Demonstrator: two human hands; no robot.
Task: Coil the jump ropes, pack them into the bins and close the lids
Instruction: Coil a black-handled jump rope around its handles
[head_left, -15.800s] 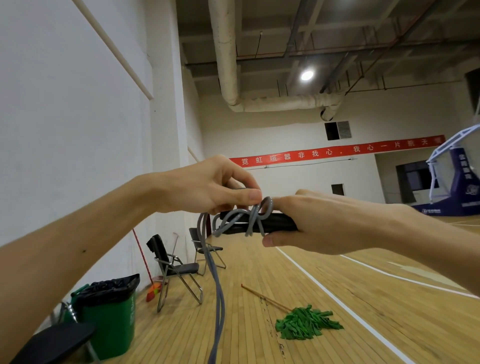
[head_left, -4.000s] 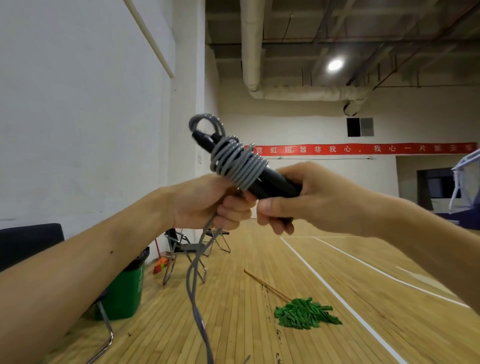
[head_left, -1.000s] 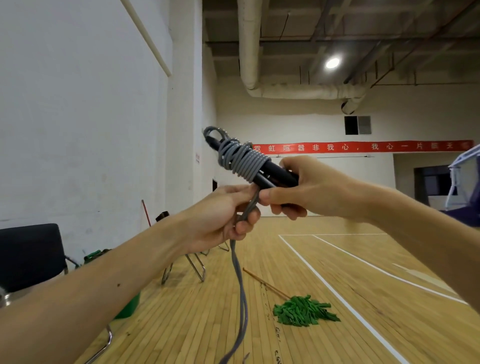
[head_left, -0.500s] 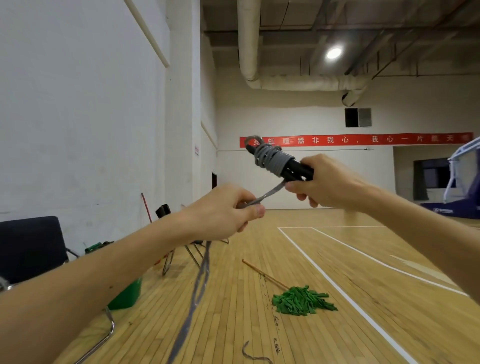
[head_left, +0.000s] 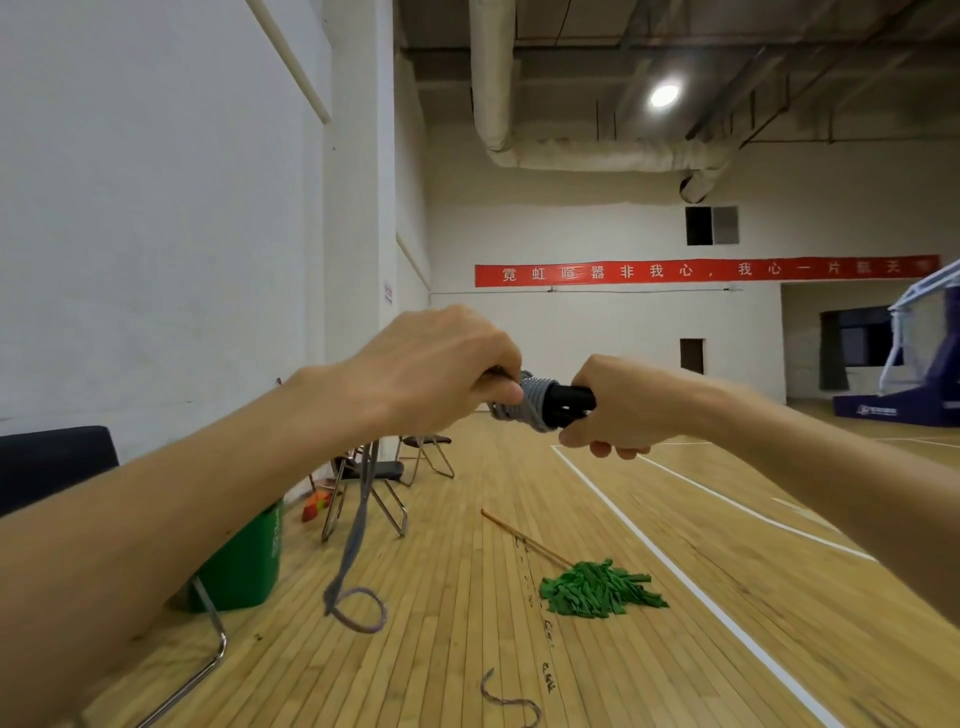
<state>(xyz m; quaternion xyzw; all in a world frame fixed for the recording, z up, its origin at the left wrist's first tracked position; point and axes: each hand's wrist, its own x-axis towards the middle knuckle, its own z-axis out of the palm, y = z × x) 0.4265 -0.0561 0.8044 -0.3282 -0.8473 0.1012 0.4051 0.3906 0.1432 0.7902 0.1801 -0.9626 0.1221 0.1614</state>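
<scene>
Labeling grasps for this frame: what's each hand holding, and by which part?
One jump rope: the right hand grips the black handles beside the grey wraps; left hand grips the cord at the wraps' other end, tail hanging below.

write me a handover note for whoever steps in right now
Left hand grips the grey rope beside the coil. Right hand holds the black handles.
Done: several turns wound round the handles.
Left: the loose tail hangs below the left hand. Wind it in, then bin it and close the lid. No lidded packing bin shows.
</scene>
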